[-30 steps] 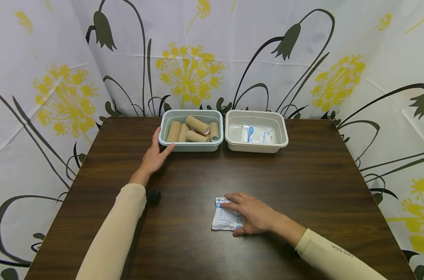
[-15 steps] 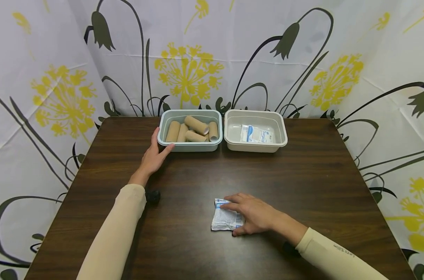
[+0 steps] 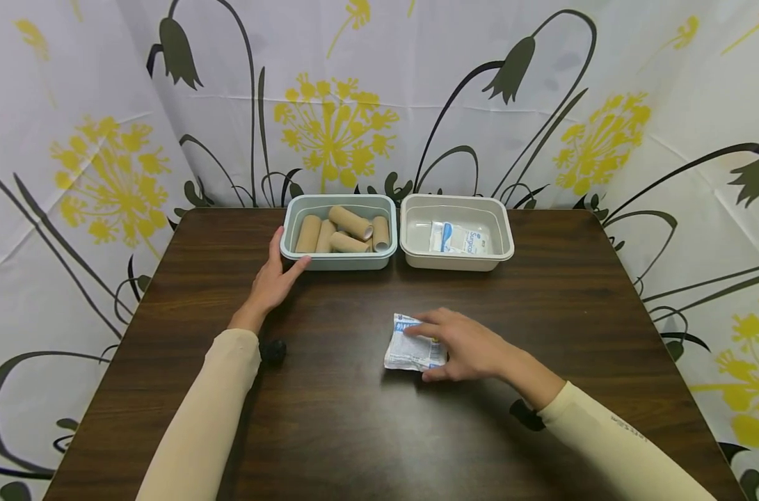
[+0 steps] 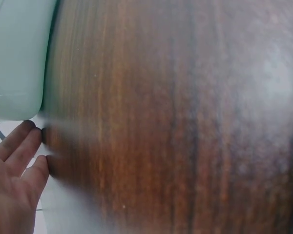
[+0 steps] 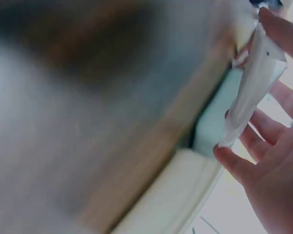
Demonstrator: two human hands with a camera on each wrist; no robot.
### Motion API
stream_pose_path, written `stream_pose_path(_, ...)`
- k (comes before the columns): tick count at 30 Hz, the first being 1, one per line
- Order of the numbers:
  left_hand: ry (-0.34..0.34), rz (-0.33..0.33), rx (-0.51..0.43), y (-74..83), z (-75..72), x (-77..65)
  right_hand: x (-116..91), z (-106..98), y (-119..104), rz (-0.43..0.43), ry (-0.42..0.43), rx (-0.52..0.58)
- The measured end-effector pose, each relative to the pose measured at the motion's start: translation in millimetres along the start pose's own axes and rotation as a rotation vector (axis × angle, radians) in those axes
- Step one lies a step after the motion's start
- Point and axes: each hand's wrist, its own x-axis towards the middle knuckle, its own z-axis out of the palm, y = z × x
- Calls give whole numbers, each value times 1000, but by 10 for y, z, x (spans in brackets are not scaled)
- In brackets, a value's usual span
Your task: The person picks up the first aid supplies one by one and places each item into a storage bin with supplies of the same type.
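Note:
In the head view my left hand (image 3: 269, 284) rests at the near left corner of a light blue plastic bin (image 3: 341, 263), thumb along the front and fingers by the left side. Its fingers look fairly straight in the left wrist view. Several brown cardboard tubes (image 3: 350, 223) lie in that bin. My right hand (image 3: 469, 344) holds a flat white packet with blue print (image 3: 410, 353) between thumb and fingers, slightly above the table. The right wrist view shows the packet (image 5: 254, 83) edge-on, pinched at its ends.
A beige bin (image 3: 460, 262) stands right beside the blue one, with white and blue packets (image 3: 459, 239) marked "Surgical" inside. Both sit at the back of a dark wooden table (image 3: 329, 417). Behind hangs a flower-patterned white curtain (image 3: 379, 153).
My right hand has lifted the packet off the table and moved it slightly forward, towards the bins. The left hand has stayed at the blue bin.

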Motion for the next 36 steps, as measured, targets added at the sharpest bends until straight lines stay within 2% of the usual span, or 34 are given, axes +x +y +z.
stream_pose_path(3, -4, -4, 3, 0, -1, 3, 54, -165, 102, 47, 23, 21)
stream_pose_path(8, -6, -9, 7, 2, -1, 11, 181, -392, 333, 107, 108, 31)
stream_pose_path(15, -6, -3, 9, 1, 3, 15, 368, -567, 657, 191, 184, 27)
stream_pose_path(19, -5, -1, 3, -4, 4, 8, 495, -630, 799, 241, 230, 33)
stream_pose_path(27, -3, 2, 0, -17, 8, 6, 686, -642, 1043, 372, 253, 90)
stream_pose_path(36, -8, -17, 4, 5, 0, 8, 851, -629, 1187, 492, 293, 125)
